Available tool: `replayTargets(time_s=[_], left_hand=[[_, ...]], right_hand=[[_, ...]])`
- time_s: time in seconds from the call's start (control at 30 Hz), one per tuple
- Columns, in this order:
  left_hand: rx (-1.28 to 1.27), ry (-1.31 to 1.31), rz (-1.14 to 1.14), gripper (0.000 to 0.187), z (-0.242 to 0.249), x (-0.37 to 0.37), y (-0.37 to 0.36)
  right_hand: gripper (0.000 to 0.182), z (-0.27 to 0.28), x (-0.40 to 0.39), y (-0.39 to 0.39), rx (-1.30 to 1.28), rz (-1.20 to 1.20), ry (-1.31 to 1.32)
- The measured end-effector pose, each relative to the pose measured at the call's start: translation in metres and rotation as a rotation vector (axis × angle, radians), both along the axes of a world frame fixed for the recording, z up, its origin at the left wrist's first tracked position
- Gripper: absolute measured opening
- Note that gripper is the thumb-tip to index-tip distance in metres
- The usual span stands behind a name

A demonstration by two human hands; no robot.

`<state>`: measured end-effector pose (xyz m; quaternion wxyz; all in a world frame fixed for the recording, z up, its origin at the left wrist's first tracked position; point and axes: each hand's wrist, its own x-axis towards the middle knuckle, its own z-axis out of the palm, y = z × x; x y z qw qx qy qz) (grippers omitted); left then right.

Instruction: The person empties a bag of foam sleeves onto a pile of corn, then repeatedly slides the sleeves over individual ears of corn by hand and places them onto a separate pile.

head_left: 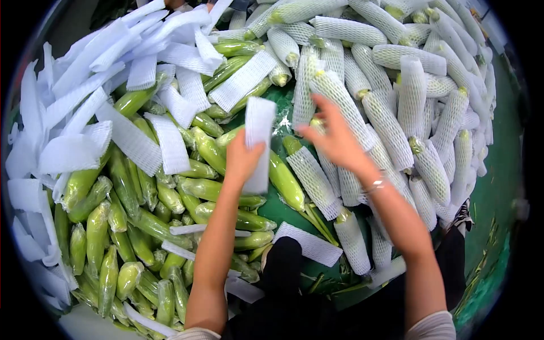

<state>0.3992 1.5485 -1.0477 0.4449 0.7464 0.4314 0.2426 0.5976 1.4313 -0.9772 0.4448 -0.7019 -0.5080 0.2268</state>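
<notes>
My left hand [243, 158] is closed around a flat white foam net sleeve [260, 141], which stands nearly upright above the heap. My right hand [340, 139] is open, thumb and fingers apart and slightly blurred, over ears of corn in foam net sleeves [334, 96]. Just below its thumb lies another sleeved ear [311, 178] with a green tip poking out. Between my hands, a bare green ear of corn in clear film [286, 181] points its stalk toward me. Several more film-wrapped green ears [207, 150] lie beneath and beside my left hand.
Flat foam sleeves [73, 153] are piled along the left and back left. Sleeved corn [391, 122] is heaped across the right and back right. A loose sleeve [309, 243] lies near my knee [283, 260]. Green floor [496, 238] with scattered leaf scraps shows at right.
</notes>
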Motion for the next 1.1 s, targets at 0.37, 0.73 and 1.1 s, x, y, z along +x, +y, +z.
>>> replayTargets(time_s=[0.37,0.73,1.1], left_hand=[[-1.083,-0.732,0.075,0.026,-0.003,-0.071,-0.14],[-0.515,-0.595,0.363,0.033,-0.08,-0.032,-0.143],[-1.582,-0.762,0.101,0.04,-0.008,-0.041,-0.158]], right_hand=[[0.007,-0.084,-0.162,-0.079,0.042,-0.343,1.27],[0.026,-0.114,-0.1,-0.102,0.044,-0.401,1.426],[0.028,-0.002,-0.117,-0.121,-0.104,-0.146,0.206]])
